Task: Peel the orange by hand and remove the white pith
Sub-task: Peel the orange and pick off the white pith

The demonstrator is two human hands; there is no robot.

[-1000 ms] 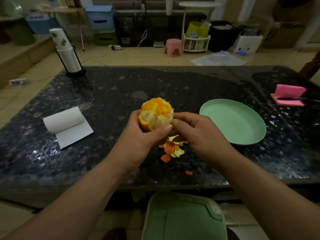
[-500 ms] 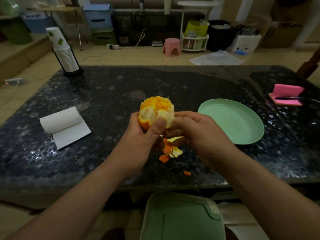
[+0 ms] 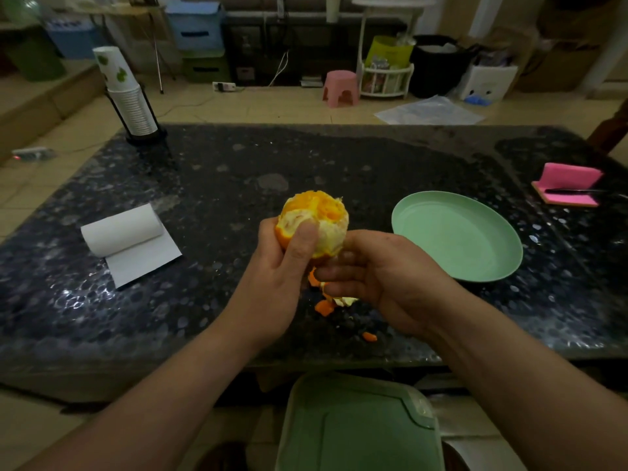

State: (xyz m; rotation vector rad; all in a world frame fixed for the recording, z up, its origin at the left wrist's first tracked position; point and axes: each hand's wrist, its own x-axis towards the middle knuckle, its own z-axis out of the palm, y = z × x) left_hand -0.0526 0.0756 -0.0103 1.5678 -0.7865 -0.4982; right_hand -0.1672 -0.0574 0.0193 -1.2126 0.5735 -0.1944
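While both forearms reached in from the near edge, a pale green lidded bin [image 3: 356, 426] sat nearest of all, below the table's near rim. The table [image 3: 210, 185] was dark, glossy and speckled.

On it, close to the near edge, lay loose peel scraps [image 3: 325, 306], with one small piece [image 3: 369, 336] a little nearer and to the right. Just above the scraps both hands met. The left hand [image 3: 277, 283] was clamped on the orange [image 3: 314, 223], thumb pressed flat across its pale, pith-covered near face, the other fingers hidden behind the fruit. The orange was held clear of the table, its top already stripped to bright flesh, a band of rind left along its lower left side. The right hand [image 3: 387, 280] was curled just beside it on the right, its fingertips against the fruit's underside; whether they pinched peel or pith could not be told, since that spot was blurred and shadowed.

Right of the hands sat a green plate [image 3: 475, 263]. Left of them lay a paper roll [image 3: 122, 229], one sheet unrolled toward the near side. Further right was a pink pad [image 3: 567, 176] with a dark pen [image 3: 577, 191] across it. At the far left corner stood a cup stack [image 3: 131, 103] in a black holder.
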